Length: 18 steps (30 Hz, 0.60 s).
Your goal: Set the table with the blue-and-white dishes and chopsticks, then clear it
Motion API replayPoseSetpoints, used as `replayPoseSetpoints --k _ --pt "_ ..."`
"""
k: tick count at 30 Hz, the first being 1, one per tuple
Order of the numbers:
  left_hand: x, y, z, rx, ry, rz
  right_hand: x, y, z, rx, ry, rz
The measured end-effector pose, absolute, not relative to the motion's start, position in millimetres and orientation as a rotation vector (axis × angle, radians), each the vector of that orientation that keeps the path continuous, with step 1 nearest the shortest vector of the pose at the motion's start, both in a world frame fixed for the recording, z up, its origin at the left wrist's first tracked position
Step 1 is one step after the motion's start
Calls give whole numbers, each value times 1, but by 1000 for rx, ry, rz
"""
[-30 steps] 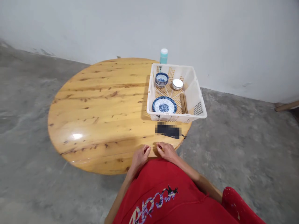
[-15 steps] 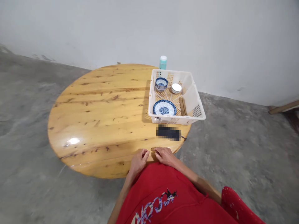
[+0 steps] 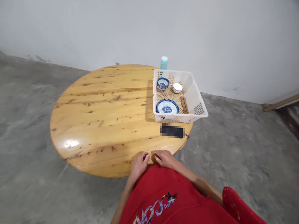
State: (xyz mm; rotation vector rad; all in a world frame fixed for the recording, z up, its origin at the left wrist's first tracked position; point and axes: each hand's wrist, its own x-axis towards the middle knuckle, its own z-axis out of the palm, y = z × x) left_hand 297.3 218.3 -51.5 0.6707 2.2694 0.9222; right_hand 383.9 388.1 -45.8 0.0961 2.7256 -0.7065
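My left hand (image 3: 141, 162) rests at the near edge of the round wooden table (image 3: 100, 109), its fingers curled in and nothing seen in them. Beside it, a small gap away, my right hand (image 3: 163, 158) leans on the same edge, fingers loosely closed with no object visible. Beyond the right hand lies a dark, blurred-out flat object (image 3: 172, 130) with a cord at its right end. Behind that stands a white plastic basket (image 3: 198, 93), holding blue-patterned bowls (image 3: 163, 84), small white dishes (image 3: 177, 87), blue-rimmed plates (image 3: 167, 107) and a bundle of chopsticks (image 3: 184, 105).
A turquoise bottle (image 3: 163, 63) with a white lid stands behind the basket. A pale wall (image 3: 93, 31) rises past the table's far side. Grey concrete floor (image 3: 238, 146) surrounds the table, and a wooden piece of furniture (image 3: 280, 104) juts in at the right.
The view has shifted slightly, so the table and basket appear a little further right. Both hands stay at the table edge, and the basket's contents look the same.
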Motion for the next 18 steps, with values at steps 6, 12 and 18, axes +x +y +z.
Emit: replayPoseSetpoints --k 6,12,18 --pt "301 221 -57 681 2144 952 398 379 -46 184 2683 -660" --pt "298 238 -57 716 2102 1035 396 390 -49 235 2685 -667" --pt "289 251 -53 665 2143 1047 366 406 -46 27 2718 -700"
